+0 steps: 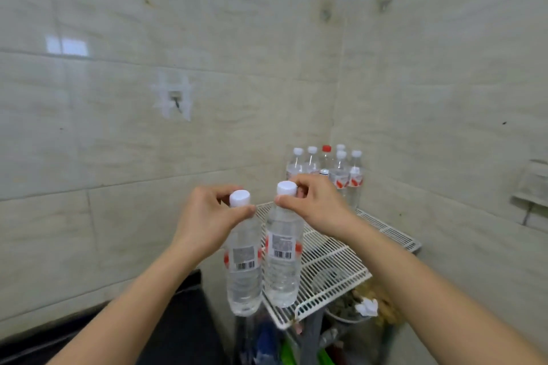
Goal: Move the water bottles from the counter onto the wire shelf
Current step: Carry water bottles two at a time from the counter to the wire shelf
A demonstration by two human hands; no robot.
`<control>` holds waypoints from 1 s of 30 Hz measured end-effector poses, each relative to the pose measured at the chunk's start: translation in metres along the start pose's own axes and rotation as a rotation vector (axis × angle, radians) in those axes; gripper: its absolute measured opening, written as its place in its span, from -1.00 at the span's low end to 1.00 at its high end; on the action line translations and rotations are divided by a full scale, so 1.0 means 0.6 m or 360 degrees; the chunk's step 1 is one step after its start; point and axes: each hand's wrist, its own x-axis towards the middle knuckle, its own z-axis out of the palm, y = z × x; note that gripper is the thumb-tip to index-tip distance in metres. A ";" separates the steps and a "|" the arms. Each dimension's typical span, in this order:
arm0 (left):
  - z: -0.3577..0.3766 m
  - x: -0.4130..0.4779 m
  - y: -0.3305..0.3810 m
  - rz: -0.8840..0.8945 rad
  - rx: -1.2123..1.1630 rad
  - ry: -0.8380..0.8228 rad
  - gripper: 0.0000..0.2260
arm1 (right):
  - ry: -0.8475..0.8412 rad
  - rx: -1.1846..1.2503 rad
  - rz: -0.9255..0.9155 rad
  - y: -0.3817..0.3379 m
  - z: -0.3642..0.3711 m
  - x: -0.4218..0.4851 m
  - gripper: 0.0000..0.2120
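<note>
I carry two clear water bottles with white caps, one in each hand, held by the neck. My left hand (207, 216) grips the left bottle (243, 270), which hangs in the air just left of the wire shelf's front corner. My right hand (314, 201) grips the right bottle (283, 264), which hangs over the front left part of the white wire shelf (335, 261). Both bottles are upright, side by side. Several more bottles (326, 169), one with a red cap, stand at the shelf's back in the wall corner.
The black counter (166, 329) lies at the lower left, below my left forearm. Tiled walls close in behind and to the right. Under the shelf sit a bowl, crumpled paper (367, 305) and green and blue items. A small wall rack (530, 184) hangs at the right.
</note>
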 end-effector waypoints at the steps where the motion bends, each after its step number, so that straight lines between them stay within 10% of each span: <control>1: 0.021 0.023 -0.004 0.0026 -0.0011 -0.0034 -0.87 | 0.0002 -0.0017 0.0011 0.021 -0.012 0.018 -0.79; 6: 0.126 0.125 -0.014 0.0077 -0.0081 -0.0149 -0.95 | 0.0023 -0.0040 0.0078 0.117 -0.065 0.100 -0.81; 10: 0.200 0.192 -0.016 0.0075 -0.0086 -0.0215 -0.64 | 0.0034 -0.0077 0.0106 0.187 -0.099 0.152 -0.84; 15: 0.299 0.286 -0.041 -0.0024 -0.0117 -0.0330 -0.93 | 0.0057 -0.0176 0.0132 0.267 -0.134 0.217 -0.79; 30: 0.452 0.442 -0.077 -0.0081 0.0386 -0.0288 -0.83 | -0.0129 -0.0167 0.0133 0.448 -0.183 0.395 -0.71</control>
